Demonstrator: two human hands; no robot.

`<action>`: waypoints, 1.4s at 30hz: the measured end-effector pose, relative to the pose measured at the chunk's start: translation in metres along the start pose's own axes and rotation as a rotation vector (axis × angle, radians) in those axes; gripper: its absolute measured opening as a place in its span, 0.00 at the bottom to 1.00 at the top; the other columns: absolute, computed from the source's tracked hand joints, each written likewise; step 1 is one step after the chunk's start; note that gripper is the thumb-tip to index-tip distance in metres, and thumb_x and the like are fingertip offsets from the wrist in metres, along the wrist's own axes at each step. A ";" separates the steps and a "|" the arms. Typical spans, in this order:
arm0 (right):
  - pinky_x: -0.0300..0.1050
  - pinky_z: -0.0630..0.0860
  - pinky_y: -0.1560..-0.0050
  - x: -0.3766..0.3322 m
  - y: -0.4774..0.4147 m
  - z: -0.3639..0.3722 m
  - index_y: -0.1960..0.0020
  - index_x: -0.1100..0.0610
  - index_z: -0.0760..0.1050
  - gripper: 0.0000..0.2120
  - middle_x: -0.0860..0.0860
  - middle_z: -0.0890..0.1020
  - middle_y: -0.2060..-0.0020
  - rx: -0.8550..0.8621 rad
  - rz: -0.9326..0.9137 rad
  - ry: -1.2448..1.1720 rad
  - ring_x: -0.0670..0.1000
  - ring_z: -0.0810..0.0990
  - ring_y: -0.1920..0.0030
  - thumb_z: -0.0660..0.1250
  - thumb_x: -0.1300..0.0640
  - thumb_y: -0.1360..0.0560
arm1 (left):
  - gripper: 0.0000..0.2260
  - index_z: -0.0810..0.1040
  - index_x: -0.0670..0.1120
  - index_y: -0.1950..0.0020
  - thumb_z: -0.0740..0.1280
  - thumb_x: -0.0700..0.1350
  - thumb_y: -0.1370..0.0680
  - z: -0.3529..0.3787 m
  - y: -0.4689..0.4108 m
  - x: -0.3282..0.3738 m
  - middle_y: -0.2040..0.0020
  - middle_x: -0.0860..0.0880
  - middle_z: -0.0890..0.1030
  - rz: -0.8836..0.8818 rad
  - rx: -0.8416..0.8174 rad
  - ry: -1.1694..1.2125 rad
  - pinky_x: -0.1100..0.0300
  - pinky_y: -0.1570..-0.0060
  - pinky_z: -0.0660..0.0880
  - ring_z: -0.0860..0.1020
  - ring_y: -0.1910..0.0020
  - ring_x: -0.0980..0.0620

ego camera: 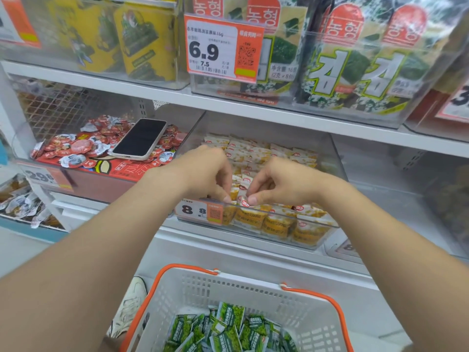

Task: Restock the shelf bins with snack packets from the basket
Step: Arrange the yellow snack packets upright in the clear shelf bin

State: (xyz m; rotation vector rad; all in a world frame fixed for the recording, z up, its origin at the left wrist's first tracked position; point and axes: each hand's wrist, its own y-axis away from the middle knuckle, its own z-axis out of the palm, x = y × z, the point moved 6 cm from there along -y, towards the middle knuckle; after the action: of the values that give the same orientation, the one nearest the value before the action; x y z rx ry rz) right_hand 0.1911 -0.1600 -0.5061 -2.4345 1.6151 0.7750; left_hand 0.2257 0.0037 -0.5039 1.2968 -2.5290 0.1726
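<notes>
Head view: both grips narrow, left hand (203, 171) & right hand (276, 181) pinching tops of upright yellow packets (253, 219) at front of clear bin (337, 161), while green packets (228, 329) wait in basket (228, 288) directly below, toward the body, approx equal reach for either hand.

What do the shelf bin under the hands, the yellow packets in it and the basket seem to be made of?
The shelf bin looks like clear rigid plastic, perhaps acrylic: packets show through its glossy walls. The yellow packets look like thin printed film, probably plastic, creased and slightly shiny. The basket looks like white moulded plastic, matt, with slotted walls; its orange handles seem plastic too.
</notes>
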 end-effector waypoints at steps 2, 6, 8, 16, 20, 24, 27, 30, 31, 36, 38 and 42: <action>0.45 0.82 0.46 -0.001 0.006 -0.001 0.47 0.50 0.87 0.10 0.43 0.88 0.56 -0.026 -0.016 -0.034 0.43 0.86 0.54 0.78 0.48 0.26 | 0.05 0.86 0.57 0.60 0.81 0.53 0.28 0.007 -0.002 0.007 0.60 0.59 0.85 0.015 -0.099 -0.080 0.51 0.50 0.81 0.82 0.56 0.59; 0.33 0.79 0.49 0.006 0.009 0.002 0.46 0.50 0.87 0.09 0.41 0.88 0.54 -0.014 0.014 -0.082 0.39 0.85 0.53 0.77 0.50 0.25 | 0.08 0.84 0.56 0.60 0.77 0.43 0.25 0.014 -0.010 0.018 0.54 0.55 0.85 0.054 -0.153 -0.194 0.57 0.52 0.78 0.82 0.51 0.51; 0.37 0.80 0.45 0.015 0.006 0.004 0.47 0.49 0.88 0.07 0.41 0.88 0.52 0.031 0.034 -0.125 0.38 0.85 0.52 0.77 0.51 0.25 | 0.09 0.83 0.56 0.59 0.76 0.42 0.25 0.014 -0.013 0.020 0.56 0.55 0.83 0.055 -0.130 -0.252 0.59 0.56 0.72 0.81 0.51 0.51; 0.42 0.80 0.50 0.009 -0.004 0.016 0.47 0.51 0.87 0.07 0.43 0.87 0.58 0.024 0.056 0.046 0.41 0.84 0.56 0.75 0.51 0.23 | 0.09 0.80 0.54 0.57 0.73 0.41 0.22 0.022 -0.014 0.021 0.60 0.59 0.76 0.034 -0.217 -0.255 0.59 0.56 0.71 0.77 0.55 0.52; 0.44 0.79 0.47 0.014 0.017 0.000 0.43 0.49 0.85 0.14 0.44 0.87 0.58 0.100 0.107 0.045 0.45 0.84 0.53 0.75 0.43 0.25 | 0.07 0.78 0.52 0.54 0.70 0.40 0.21 0.020 -0.010 0.022 0.60 0.56 0.78 -0.019 -0.248 -0.192 0.58 0.62 0.69 0.76 0.59 0.54; 0.56 0.68 0.27 0.028 0.030 -0.009 0.20 0.51 0.64 0.31 0.55 0.76 0.28 0.207 0.277 0.163 0.60 0.70 0.26 0.60 0.37 0.18 | 0.07 0.75 0.54 0.49 0.64 0.41 0.20 0.006 -0.002 0.018 0.51 0.49 0.81 -0.067 0.010 -0.065 0.55 0.57 0.75 0.80 0.49 0.46; 0.69 0.46 0.21 0.042 0.035 0.029 0.18 0.37 0.37 0.38 0.53 0.39 0.17 -0.095 0.488 0.214 0.65 0.41 0.18 0.44 0.24 0.23 | 0.14 0.75 0.49 0.30 0.60 0.47 0.15 0.020 -0.006 0.035 0.31 0.43 0.78 0.017 0.088 -0.055 0.48 0.33 0.72 0.74 0.31 0.41; 0.70 0.35 0.23 0.051 0.030 0.037 0.21 0.31 0.33 0.37 0.49 0.30 0.20 -0.147 0.530 0.183 0.64 0.29 0.21 0.39 0.22 0.25 | 0.26 0.51 0.55 0.15 0.48 0.58 0.13 0.053 -0.016 0.040 0.14 0.50 0.45 -0.076 -0.213 -0.080 0.43 0.19 0.44 0.44 0.16 0.43; 0.69 0.34 0.23 0.053 0.029 0.036 0.21 0.31 0.33 0.37 0.48 0.30 0.20 -0.157 0.521 0.181 0.63 0.29 0.21 0.39 0.21 0.26 | 0.26 0.44 0.58 0.15 0.44 0.60 0.13 0.060 -0.020 0.035 0.15 0.53 0.38 -0.129 -0.291 -0.098 0.42 0.19 0.38 0.38 0.16 0.44; 0.67 0.33 0.23 0.065 0.020 0.041 0.20 0.32 0.35 0.33 0.50 0.32 0.19 -0.178 0.488 0.109 0.63 0.28 0.21 0.44 0.26 0.21 | 0.28 0.37 0.59 0.16 0.43 0.63 0.14 0.070 -0.030 0.028 0.18 0.54 0.31 -0.190 -0.464 -0.189 0.41 0.20 0.36 0.34 0.18 0.44; 0.66 0.33 0.23 0.068 0.019 0.042 0.20 0.33 0.35 0.31 0.50 0.32 0.19 -0.171 0.479 0.110 0.63 0.28 0.21 0.46 0.31 0.18 | 0.28 0.37 0.60 0.16 0.45 0.63 0.14 0.071 -0.032 0.027 0.18 0.55 0.31 -0.208 -0.455 -0.170 0.40 0.20 0.37 0.33 0.18 0.44; 0.67 0.39 0.21 0.065 0.020 0.037 0.18 0.36 0.44 0.32 0.53 0.40 0.17 -0.014 0.445 0.102 0.65 0.35 0.19 0.54 0.35 0.17 | 0.26 0.51 0.57 0.15 0.51 0.57 0.14 0.070 -0.037 0.034 0.14 0.50 0.45 -0.220 -0.254 -0.135 0.35 0.21 0.46 0.45 0.16 0.39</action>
State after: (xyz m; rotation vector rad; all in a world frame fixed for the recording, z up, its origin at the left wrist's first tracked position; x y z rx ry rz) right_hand 0.1796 -0.2082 -0.5652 -2.1757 2.2383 0.7229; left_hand 0.2227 -0.0609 -0.5610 1.5087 -2.3929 -0.2826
